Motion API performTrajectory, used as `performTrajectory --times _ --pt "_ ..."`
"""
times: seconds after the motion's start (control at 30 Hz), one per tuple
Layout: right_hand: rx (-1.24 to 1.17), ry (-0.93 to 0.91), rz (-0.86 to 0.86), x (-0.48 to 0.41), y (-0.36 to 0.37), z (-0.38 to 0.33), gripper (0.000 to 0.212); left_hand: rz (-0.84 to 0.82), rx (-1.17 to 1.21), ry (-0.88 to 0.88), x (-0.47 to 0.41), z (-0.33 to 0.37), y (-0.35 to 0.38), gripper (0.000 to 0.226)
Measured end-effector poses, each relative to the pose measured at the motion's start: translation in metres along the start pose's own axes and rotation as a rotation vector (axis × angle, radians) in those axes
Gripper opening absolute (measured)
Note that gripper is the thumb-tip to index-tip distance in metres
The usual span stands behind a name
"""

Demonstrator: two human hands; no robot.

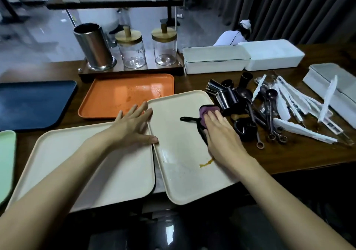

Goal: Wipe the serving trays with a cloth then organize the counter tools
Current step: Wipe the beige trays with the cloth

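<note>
A cream tray (179, 159) lies angled in front of me, with a brown smear (206, 164) near its right edge. My right hand (221, 134) presses a purple cloth (207, 110) with a black loop flat on the tray's far right part. My left hand (133, 124) rests flat with fingers spread on the tray's left rim. A second cream tray (57, 153) lies to the left, under my left forearm. An orange tray (123, 93) with stains sits behind. A pile of tools (256, 103) lies on the right: metal cups, dark measuring spoons, wrapped white cutlery.
A dark blue tray (32, 103) and a green tray's edge (5, 161) lie at the left. A steel cylinder holder (94, 47) and two lidded glass jars (133, 51) stand on a rack at the back. White lidded boxes (215, 59) sit at back right.
</note>
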State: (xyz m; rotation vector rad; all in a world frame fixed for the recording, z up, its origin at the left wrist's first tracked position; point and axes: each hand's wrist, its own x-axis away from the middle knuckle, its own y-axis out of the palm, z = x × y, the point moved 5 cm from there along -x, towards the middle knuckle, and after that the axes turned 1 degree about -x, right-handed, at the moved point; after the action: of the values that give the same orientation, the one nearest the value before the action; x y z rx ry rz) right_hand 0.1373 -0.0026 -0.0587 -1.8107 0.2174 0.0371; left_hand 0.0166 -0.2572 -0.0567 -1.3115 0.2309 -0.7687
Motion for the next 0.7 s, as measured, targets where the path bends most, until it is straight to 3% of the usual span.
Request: performTrajectory --times 0.2,0.37,0.7 --pt "0.019 -0.064 -0.048 0.013 0.007 -0.05 0.061 0.01 -0.025 -0.009 0.003 0.004 -0.002 0.122" --pt "-0.022 -0.21 -0.107 0.027 0.02 -0.124 0.065 0.024 -0.039 0.01 0.007 0.004 -0.004 0.122" --pt "-0.046 -0.223 -0.146 0.116 0.014 -0.125 0.06 0.033 -0.111 0.043 0.009 0.004 -0.003 0.117"
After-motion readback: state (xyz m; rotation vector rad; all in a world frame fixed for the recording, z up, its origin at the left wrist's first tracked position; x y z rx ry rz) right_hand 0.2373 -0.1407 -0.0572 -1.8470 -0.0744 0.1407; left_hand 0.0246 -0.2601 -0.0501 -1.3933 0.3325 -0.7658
